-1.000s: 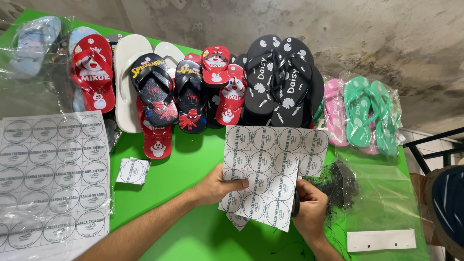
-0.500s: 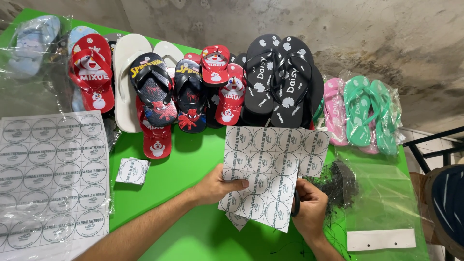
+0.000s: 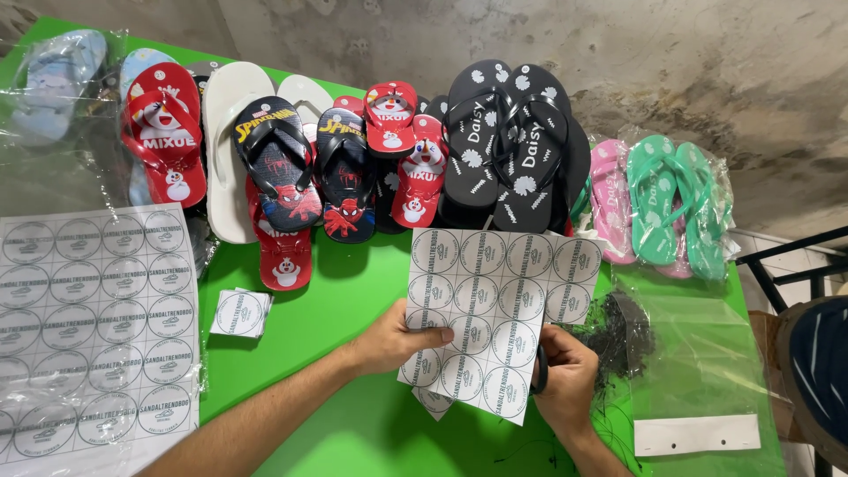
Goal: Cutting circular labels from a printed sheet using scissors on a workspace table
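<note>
From the head view, the only one you have, your left hand (image 3: 389,340) pinches the label sheet (image 3: 495,314) at its lower left edge, thumb on the printed face and fingers clamped behind it. Your right hand (image 3: 565,380) sits at about five o'clock from the sheet's middle, closed around dark scissor handles (image 3: 540,369); whether the blades are apart or together you cannot tell, since the sheet hides them. The sheet hangs in the air over the green surface (image 3: 327,300), slightly tilted, its printed circles facing you, its long axis running from six toward twelve o'clock with the lower end at your hands and the top edge pointing at the row of sandals. So the paper lies up and to the left of your right-hand fingers, at roughly eleven o'clock from them, and that hand is the nearer one to its bottom right corner. A small stack of cut labels (image 3: 240,313) lies at nine o'clock from the sheet, well apart from it. A bigger label sheet (image 3: 93,327) lies flat at the far left. Black sandals (image 3: 508,150) stand at twelve o'clock, red ones (image 3: 166,132) at ten, green ones (image 3: 676,208) at two. Clear bags (image 3: 698,353) lie at three o'clock.
</note>
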